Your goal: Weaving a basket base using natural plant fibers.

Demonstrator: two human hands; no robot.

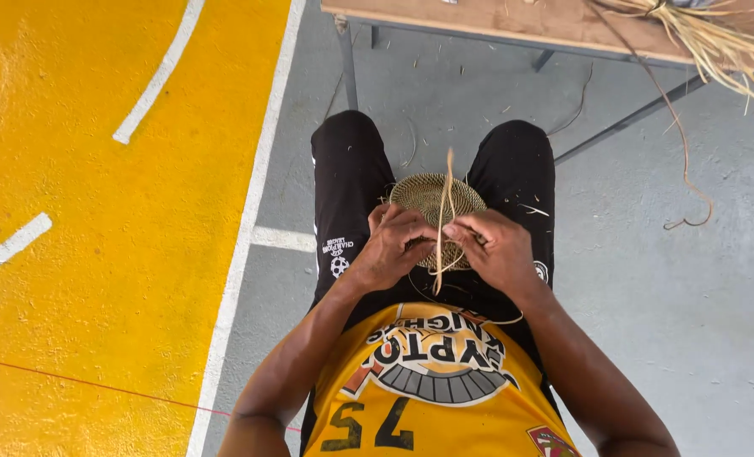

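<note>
The woven disc (434,203) rests on the lap; left hand (394,247) grips its near rim, right hand (500,250) fingers pinch a straw strand (441,222). Keeping that strand taut should tighten stitches. Beyond the disc, loose straw (715,42) lies on the desk (529,21).

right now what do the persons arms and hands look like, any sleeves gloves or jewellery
Both arms are bare from the shoulder down: the yellow jersey is sleeveless, with dark trim at the armholes and a printed emblem and numerals on the chest. The left hand and right hand wear no gloves. No rings, watch or bracelets can be seen on the fingers or wrists. Below the jersey are black shorts with small white prints.
</note>
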